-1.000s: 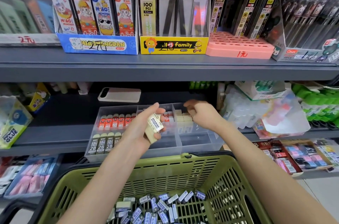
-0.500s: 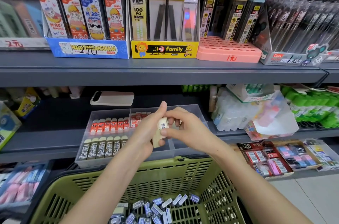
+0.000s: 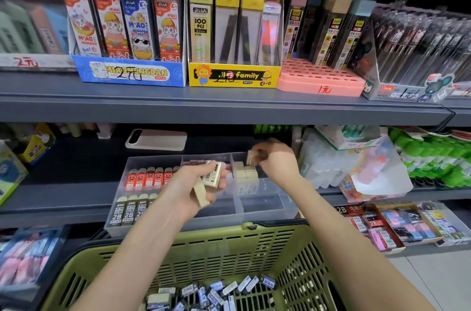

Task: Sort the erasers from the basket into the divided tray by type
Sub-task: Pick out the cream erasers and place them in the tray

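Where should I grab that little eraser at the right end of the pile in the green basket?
Reach down through the open top of the basket, since mesh walls close the sides. Pinch the eraser across its two long sides; it's a small block at the pile's edge, with bare floor beside it for fingertips.

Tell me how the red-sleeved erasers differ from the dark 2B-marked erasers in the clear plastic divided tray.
The red-sleeved erasers wear bright red wrappers; the dark 2B-marked erasers wear dark olive ones with white print. The red row stands in the back left compartment of the clear plastic divided tray, the 2B row in the front left one. Both stand upright in rows, pale tops showing.
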Demonstrator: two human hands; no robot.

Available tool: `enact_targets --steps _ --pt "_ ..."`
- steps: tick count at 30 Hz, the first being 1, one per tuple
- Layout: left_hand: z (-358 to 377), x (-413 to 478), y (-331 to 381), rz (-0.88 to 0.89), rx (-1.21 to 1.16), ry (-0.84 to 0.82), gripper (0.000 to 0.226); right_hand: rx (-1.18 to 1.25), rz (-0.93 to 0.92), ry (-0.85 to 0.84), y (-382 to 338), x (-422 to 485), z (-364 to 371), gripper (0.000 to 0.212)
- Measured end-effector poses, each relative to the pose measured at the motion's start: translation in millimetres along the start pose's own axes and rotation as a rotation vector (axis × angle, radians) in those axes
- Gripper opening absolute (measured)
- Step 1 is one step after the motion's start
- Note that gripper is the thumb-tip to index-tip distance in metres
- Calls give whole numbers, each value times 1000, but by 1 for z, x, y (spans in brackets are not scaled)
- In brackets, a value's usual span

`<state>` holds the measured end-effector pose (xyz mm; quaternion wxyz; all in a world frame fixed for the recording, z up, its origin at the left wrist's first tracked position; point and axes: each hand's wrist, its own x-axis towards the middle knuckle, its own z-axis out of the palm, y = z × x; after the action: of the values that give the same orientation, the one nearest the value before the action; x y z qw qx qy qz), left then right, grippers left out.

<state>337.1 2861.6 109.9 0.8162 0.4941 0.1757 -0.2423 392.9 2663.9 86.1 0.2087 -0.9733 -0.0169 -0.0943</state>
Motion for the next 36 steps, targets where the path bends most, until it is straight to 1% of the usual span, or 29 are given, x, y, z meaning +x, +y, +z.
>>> enact_targets --steps 1,4,6,9,10,11,13,14,15,17,18,19,21,23,25,26,27,28,29,30,32,33,34,35,36 --pt "-3 -1 1 8 21 3 18 -61 -10 -16 0 2 3 33" --pt "-12 -2 5 60 88 9 31 -114 -28 -102 1 4 11 29" --pt "-14 -3 5 105 142 7 32 -165 -61 -187 4 4 16 27" --pt "-14 -5 4 159 209 61 41 -215 -87 -287 6 2 16 33" --pt "-14 -4 3 175 234 84 44 -224 -89 -278 4 0 14 35" --pt "-15 -5 3 189 256 102 44 -240 -87 -228 0 -4 12 36" --pt "-15 -4 1 203 290 119 34 -232 -110 -30 -10 -17 5 35" --pt "-15 -4 0 207 294 121 27 -127 -113 50 -18 -26 1 32" --pt "-15 -4 -1 212 290 119 23 39 -99 68 -26 -37 -4 31" --pt "-12 -5 -3 218 261 113 20 384 -66 -37 -45 -59 -14 31" --pt "-10 -6 -5 217 243 105 22 475 -68 -96 -53 -70 -17 29" --pt "-7 -8 -7 214 222 90 26 518 -81 -119 -58 -78 -18 24" --pt "-2 -11 -11 202 180 52 41 592 -74 -67 -61 -89 -15 13" --pt "2 -12 -15 194 196 34 51 797 24 -11 -56 -94 -16 5" --pt "5 -13 -16 171 243 37 44 1004 112 9 -44 -89 -25 5" --pt "6 -13 -15 145 235 41 36 1037 131 46 -36 -85 -30 5" --pt "6 -13 -15 109 191 45 30 990 141 100 -26 -78 -36 5" --pt "6 -14 -13 65 121 44 26 854 148 151 -16 -70 -40 4" --pt "6 -16 -10 17 43 29 25 652 140 175 -7 -61 -43 4" --pt "6 -19 -7 -28 -33 0 28 406 106 171 1 -53 -45 10" --pt "8 -23 -3 -84 -155 -66 34 -28 0 97 11 -39 -42 20" --pt "9 -24 -2 -92 -196 -91 36 -178 -30 33 14 -32 -39 21" --pt "10 -25 -2 -87 -214 -111 35 -287 -48 -42 14 -28 -37 21" --pt "11 -26 -2 -72 -203 -120 33 -341 -63 -113 14 -25 -34 21" --pt "12 -26 -3 -56 -175 -122 30 -338 -75 -175 14 -22 -32 21"
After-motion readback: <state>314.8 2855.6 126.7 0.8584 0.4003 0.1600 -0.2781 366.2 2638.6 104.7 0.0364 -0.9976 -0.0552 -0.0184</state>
